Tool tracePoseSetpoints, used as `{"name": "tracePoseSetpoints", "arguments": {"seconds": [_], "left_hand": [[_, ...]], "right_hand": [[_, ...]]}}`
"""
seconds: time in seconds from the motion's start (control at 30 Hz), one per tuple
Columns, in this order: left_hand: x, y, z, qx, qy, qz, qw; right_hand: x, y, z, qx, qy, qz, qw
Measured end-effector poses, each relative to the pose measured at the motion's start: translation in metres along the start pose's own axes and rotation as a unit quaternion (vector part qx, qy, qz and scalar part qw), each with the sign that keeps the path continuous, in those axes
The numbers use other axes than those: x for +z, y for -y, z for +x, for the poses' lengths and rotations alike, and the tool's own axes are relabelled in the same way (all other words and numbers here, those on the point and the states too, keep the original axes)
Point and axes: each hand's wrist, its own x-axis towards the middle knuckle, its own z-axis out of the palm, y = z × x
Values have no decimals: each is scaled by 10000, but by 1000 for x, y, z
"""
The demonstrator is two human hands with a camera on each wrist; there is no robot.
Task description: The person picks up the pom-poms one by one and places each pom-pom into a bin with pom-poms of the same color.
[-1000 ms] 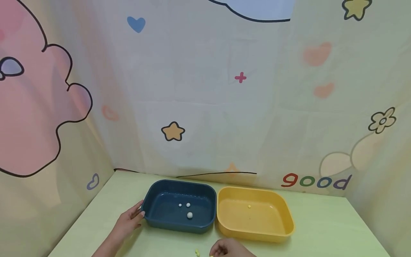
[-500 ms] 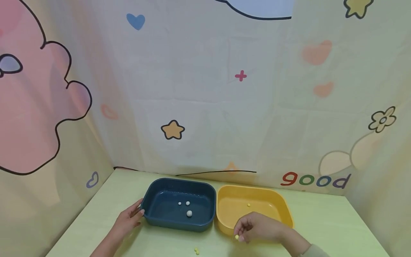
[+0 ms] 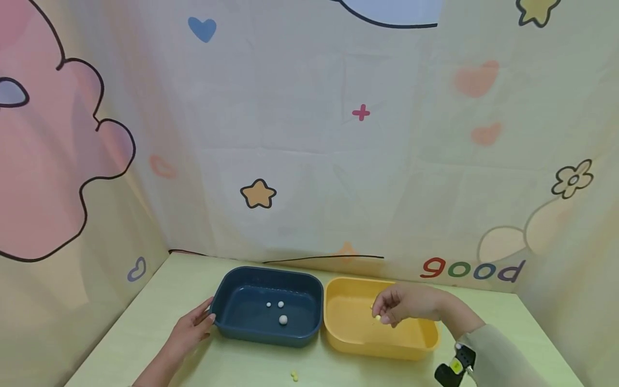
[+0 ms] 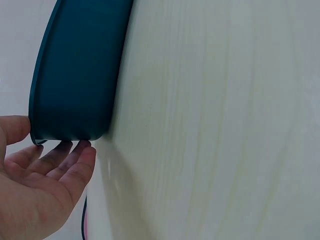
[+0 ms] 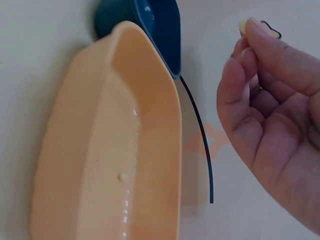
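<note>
My left hand (image 3: pixel 188 330) holds the left end of a dark blue tray (image 3: pixel 263 336). In the left wrist view its thumb is at the rim and its fingertips touch the tray's end wall. Three white balls (image 3: pixel 283 320) of differing sizes lie in that tray. Above the yellow tray (image 3: pixel 372 348), my right hand (image 3: pixel 406 302) pinches a small yellow ball (image 5: pixel 243 27) between thumb and fingertips. Another small yellow ball (image 5: pixel 123 176) rests on the yellow tray's floor; in the head view my right hand mostly covers it.
Small yellow pieces (image 3: pixel 294 375) lie close together on the pale green table (image 3: pixel 232 368), in front of the trays. The two trays stand side by side. A printed cloth (image 3: pixel 300 134) hangs behind and around the table.
My right hand has risen from the table's front, carrying the yellow ball up and to the right, over the yellow tray. My left hand stays at the blue tray.
</note>
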Motion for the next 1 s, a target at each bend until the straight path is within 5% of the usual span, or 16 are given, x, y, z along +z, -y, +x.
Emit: {"name": "tracePoseSetpoints", "arguments": {"seconds": [0.23,0.5,1.0], "left_hand": [[0,0,0,-10,25,10,10000],[0,-1,0,-30,24,87,10000],[-1,2,0,-14,18,4,10000]], "right_hand": [[-27,-2,8,342,-46,-206,9992],[-46,-20,28,970,-517,239,9937],[-53,-63,56,1516,-722,860,9820]]}}
